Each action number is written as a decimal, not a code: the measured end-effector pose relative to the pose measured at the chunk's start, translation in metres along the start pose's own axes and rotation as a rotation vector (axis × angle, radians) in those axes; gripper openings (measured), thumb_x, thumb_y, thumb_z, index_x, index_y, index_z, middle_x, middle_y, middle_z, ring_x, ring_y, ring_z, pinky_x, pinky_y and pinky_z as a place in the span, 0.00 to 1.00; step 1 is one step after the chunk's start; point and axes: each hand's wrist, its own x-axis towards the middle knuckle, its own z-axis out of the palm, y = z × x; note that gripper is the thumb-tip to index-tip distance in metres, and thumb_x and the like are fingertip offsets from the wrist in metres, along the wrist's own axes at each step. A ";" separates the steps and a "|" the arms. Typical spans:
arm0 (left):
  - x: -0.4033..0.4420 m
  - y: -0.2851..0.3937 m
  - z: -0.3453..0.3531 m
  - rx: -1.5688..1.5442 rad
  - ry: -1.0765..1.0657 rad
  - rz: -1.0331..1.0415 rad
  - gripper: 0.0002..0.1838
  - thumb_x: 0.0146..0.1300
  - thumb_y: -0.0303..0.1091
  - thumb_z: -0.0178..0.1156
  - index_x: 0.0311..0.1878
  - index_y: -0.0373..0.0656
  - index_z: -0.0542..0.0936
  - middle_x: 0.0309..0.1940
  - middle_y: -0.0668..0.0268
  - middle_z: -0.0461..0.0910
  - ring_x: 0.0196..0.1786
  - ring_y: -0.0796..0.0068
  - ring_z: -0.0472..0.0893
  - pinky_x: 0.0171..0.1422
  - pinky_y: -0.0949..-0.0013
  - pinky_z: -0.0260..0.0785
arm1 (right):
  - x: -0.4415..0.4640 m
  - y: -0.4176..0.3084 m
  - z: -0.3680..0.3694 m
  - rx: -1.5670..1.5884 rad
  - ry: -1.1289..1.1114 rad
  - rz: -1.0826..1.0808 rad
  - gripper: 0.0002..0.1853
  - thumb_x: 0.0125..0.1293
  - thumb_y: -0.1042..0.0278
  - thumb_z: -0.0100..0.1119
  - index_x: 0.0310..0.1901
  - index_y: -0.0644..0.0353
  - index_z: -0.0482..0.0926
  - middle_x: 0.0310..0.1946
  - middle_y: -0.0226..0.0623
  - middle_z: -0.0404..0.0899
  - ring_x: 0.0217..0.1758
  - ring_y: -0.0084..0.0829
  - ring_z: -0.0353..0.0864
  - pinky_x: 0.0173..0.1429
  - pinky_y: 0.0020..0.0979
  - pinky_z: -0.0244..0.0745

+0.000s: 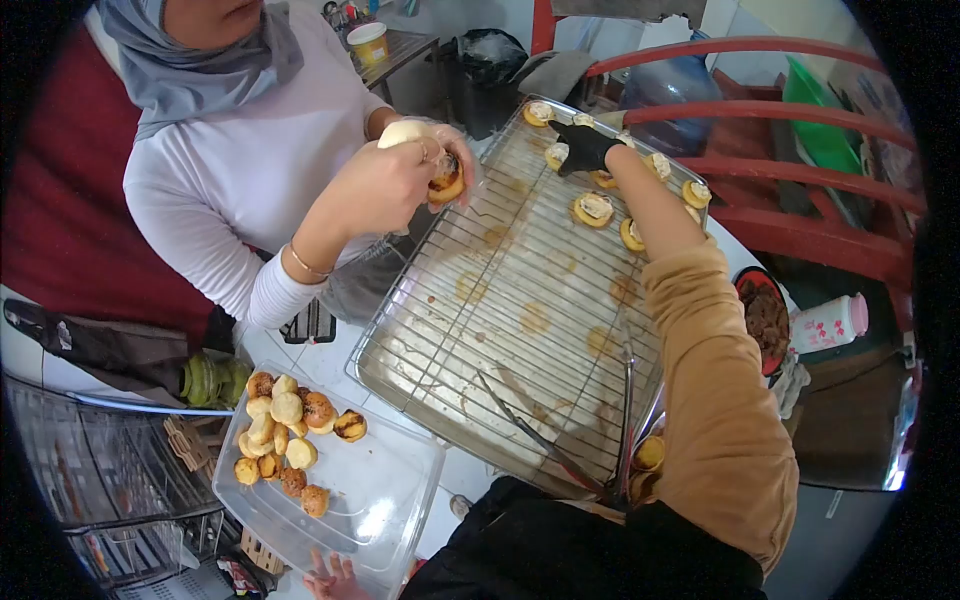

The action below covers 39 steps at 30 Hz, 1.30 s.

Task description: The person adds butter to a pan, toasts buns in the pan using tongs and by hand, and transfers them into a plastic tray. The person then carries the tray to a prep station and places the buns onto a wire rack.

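My right hand (pixel 588 150), in a black glove, reaches to the far end of a wire rack over a metal tray (pixel 430 400). Its thumb and finger are spread around a topped round pastry (pixel 556 155); whether they touch it is unclear. Other pastries with pale topping (pixel 594 208) sit nearby. At the bottom edge, my bare left hand (pixel 335 578) is partly visible against the clear plastic box (pixel 385 490), fingers at its near end. Small browned buns and hollow pastry pieces (pixel 287 408) lie inside the box.
A person across the tray holds a pastry (pixel 447 180) and a pale piping bag (pixel 408 133). Metal tongs (pixel 560 455) lie open on the rack. Right of my arm are a bowl of brown filling (pixel 765 320) and a pink-lidded bottle (pixel 825 325). A red chair (pixel 800 180) stands behind.
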 end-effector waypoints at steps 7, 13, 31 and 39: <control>0.009 -0.012 -0.026 -0.133 0.069 0.037 0.26 0.57 0.39 0.51 0.59 0.54 0.58 0.62 0.52 0.64 0.51 0.48 0.74 0.45 0.55 0.73 | 0.034 -0.008 0.022 -0.320 0.329 -0.317 0.17 0.51 0.67 0.54 0.44 0.56 0.77 0.44 0.47 0.74 0.50 0.46 0.71 0.55 0.42 0.67; -0.006 -0.006 -0.005 -0.100 0.009 0.199 0.07 0.59 0.33 0.52 0.39 0.49 0.65 0.61 0.49 0.65 0.49 0.49 0.76 0.45 0.55 0.74 | 0.044 0.033 0.052 -0.301 0.386 -0.258 0.19 0.54 0.76 0.49 0.49 0.59 0.74 0.47 0.49 0.74 0.53 0.45 0.71 0.58 0.39 0.65; 0.000 0.014 -0.058 -0.285 -0.148 0.191 0.11 0.45 0.17 0.43 0.33 0.42 0.66 0.58 0.48 0.67 0.48 0.55 0.77 0.42 0.63 0.75 | -0.238 -0.517 0.154 0.259 -0.307 -1.064 0.29 0.53 0.55 0.61 0.53 0.63 0.70 0.44 0.50 0.74 0.44 0.45 0.77 0.50 0.39 0.72; 0.008 0.036 -0.139 -0.234 -0.164 0.271 0.06 0.51 0.21 0.46 0.32 0.43 0.66 0.58 0.49 0.67 0.46 0.57 0.78 0.42 0.65 0.75 | -0.338 -0.603 0.194 0.109 -0.534 -1.048 0.20 0.51 0.57 0.64 0.43 0.59 0.76 0.36 0.45 0.75 0.42 0.43 0.77 0.47 0.39 0.72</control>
